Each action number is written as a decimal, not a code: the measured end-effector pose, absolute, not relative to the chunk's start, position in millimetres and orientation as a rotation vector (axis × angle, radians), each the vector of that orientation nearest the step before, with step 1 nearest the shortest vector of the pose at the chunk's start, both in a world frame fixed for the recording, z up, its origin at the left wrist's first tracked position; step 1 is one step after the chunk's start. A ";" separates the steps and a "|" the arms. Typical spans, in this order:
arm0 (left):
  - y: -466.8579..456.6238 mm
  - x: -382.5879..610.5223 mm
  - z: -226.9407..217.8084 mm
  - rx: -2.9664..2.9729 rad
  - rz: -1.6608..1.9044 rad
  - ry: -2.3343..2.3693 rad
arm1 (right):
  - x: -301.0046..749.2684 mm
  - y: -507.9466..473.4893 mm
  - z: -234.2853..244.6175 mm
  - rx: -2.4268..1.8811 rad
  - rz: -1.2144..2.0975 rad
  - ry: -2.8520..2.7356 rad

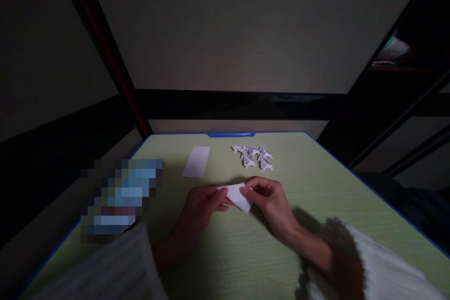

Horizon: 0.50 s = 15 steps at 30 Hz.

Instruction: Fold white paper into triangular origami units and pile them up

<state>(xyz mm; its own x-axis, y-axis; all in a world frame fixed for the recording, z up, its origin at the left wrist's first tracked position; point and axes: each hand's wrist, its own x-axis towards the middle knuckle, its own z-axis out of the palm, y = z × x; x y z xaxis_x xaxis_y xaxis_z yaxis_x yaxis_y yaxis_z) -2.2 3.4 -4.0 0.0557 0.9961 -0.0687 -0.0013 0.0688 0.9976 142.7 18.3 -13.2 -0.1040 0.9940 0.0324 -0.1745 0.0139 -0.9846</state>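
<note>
— What's around you?

— A green table (316, 187). From my hands, a flat white slip (196, 161) lies at 11 o'clock and a cluster of folded figures (253, 156) at 1 o'clock, both well apart from my fingers. A blurred patch (121, 199) sits at 9 o'clock, near the table's edge.

— And your grip?

— My left hand (202, 204) pinches the paper (239, 197) at its left corner, and my right hand (270, 199) pinches its top right. The paper sits between them, mid-table. It's white, creased into a rough triangle, tip pointing to 5 o'clock.
</note>
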 end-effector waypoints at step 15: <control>3.6 0.3 -2.1 1.108 1.121 1.253 | 141.2 18.4 -15.0 -0.979 1.451 -0.978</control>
<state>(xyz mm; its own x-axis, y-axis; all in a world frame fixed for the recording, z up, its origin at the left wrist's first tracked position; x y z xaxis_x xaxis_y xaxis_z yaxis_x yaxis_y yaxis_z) 0.3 3.6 -2.1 0.0038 0.9922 -0.1247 -0.0137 0.1247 0.9921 141.2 18.4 -15.0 -0.0822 0.9948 -0.0598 -0.3180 -0.0830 -0.9444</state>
